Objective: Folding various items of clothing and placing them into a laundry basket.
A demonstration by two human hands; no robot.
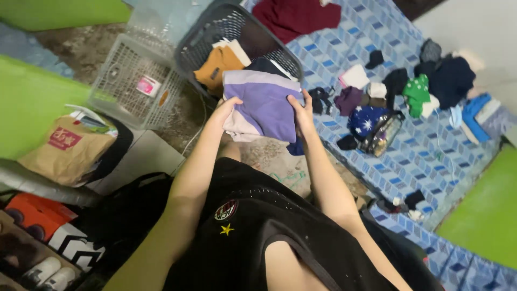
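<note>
Both hands grip a folded purple cloth (262,105) over the grey basket (200,43): left hand (225,109) clasps its left edge, right hand (301,114) its right. Mustard clothes (215,66) lie inside.

My way ahead is blocked by the dark laundry basket (237,32); the white crate (134,81) crowds my left, scattered clothes (420,91) on the blue-patterned mat (425,151) my right.

Folded purple cloth (264,105) (both hands)
</note>
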